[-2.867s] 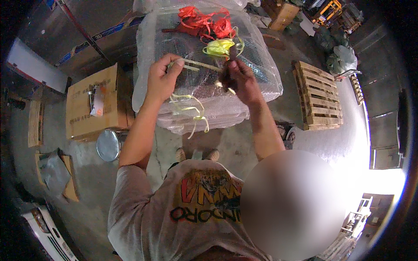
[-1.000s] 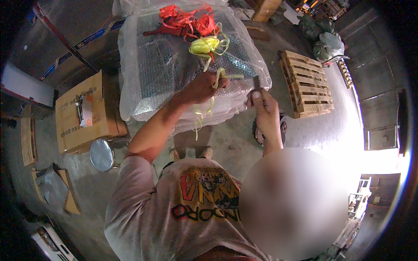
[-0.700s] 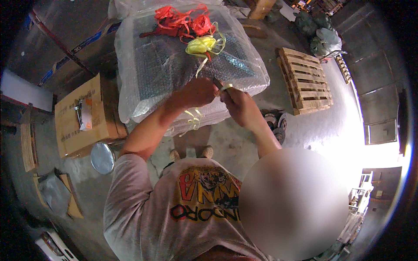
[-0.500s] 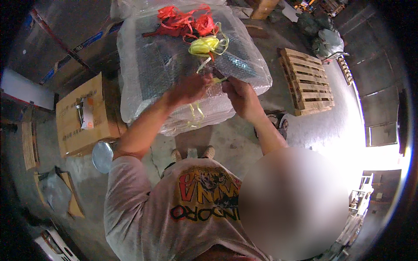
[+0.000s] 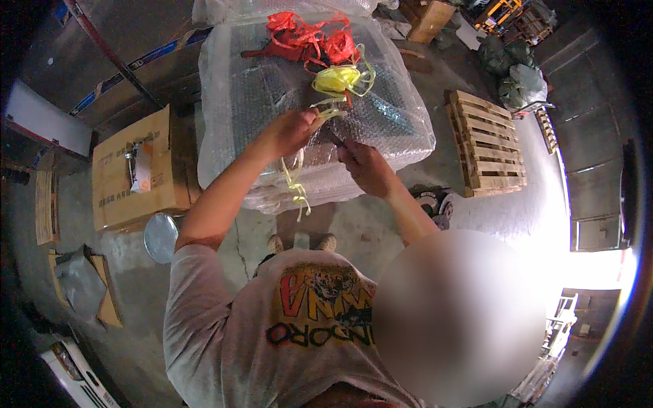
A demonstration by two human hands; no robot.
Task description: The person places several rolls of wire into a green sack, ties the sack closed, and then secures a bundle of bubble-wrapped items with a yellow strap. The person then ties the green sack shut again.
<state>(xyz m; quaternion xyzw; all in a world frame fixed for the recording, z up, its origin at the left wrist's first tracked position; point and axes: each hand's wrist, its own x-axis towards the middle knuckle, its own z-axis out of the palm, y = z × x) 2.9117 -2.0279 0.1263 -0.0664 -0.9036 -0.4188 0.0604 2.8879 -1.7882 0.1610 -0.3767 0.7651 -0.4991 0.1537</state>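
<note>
My left hand (image 5: 294,130) is closed on yellow plastic twine (image 5: 330,111), above the near part of a large bubble-wrapped load (image 5: 252,160). Loose ends of the twine hang below that hand over the load's front edge. In my closed right hand (image 5: 367,170) is a slim dark knife-like tool (image 5: 336,140), its tip pointing up and left. My fingers hide most of its handle. A yellow twine bundle (image 5: 335,79) lies on the wrap beyond my hands, next to a tangled heap of red twine (image 5: 299,41).
A cardboard box (image 5: 112,166) stands on the left, with a round metal lid-like disc (image 5: 160,238) beside it. A wooden pallet (image 5: 486,146) lies to the right. Dark wheels (image 5: 435,204) sit near the load's right corner. Stuffed bags (image 5: 524,85) are at the far right.
My hands have moved apart: the left slightly left with twine, the right down and toward me with the dark tool. The yellow strand no longer spans between them. The view has shifted slightly.
</note>
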